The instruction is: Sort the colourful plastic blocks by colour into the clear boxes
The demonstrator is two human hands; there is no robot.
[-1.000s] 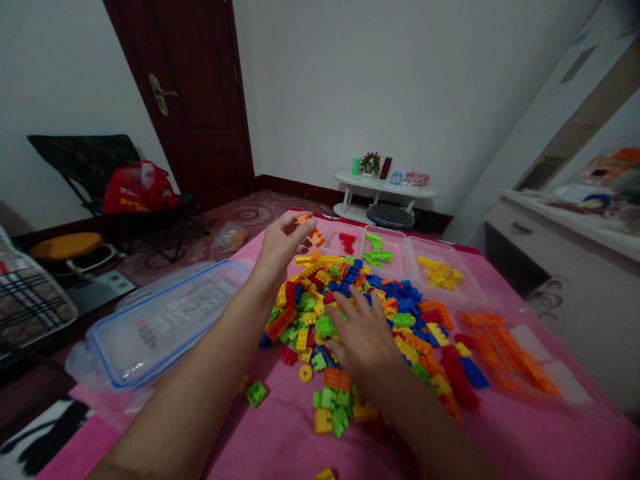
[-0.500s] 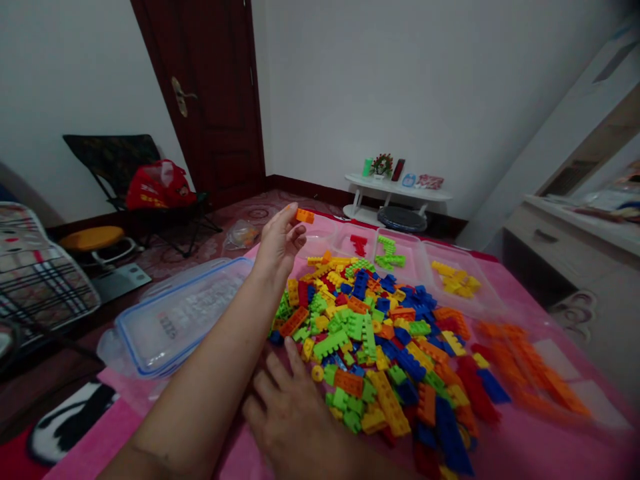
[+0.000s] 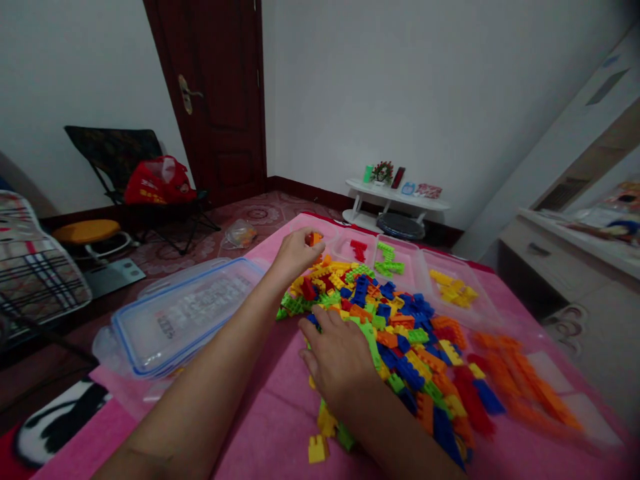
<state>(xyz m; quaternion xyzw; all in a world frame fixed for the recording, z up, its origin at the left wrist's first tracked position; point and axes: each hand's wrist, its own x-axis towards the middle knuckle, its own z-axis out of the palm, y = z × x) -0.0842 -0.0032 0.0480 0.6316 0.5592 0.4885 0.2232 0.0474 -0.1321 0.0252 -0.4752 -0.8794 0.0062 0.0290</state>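
A big heap of coloured plastic bricks lies on the pink cloth. My left hand reaches over the heap's far left edge, fingers pinched on an orange brick next to the leftmost clear tray. Palm down on the near side of the heap rests my right hand, its fingers curled into the bricks; what they grip is hidden.
Clear trays behind the heap hold red bricks, green bricks and yellow bricks. A clear lidded box sits at the left. Orange pieces in a plastic bag lie at the right. A loose yellow brick lies near me.
My left hand has come down with the orange brick toward the leftmost tray. The right hand drew back off the heap, then went forward onto its near side.
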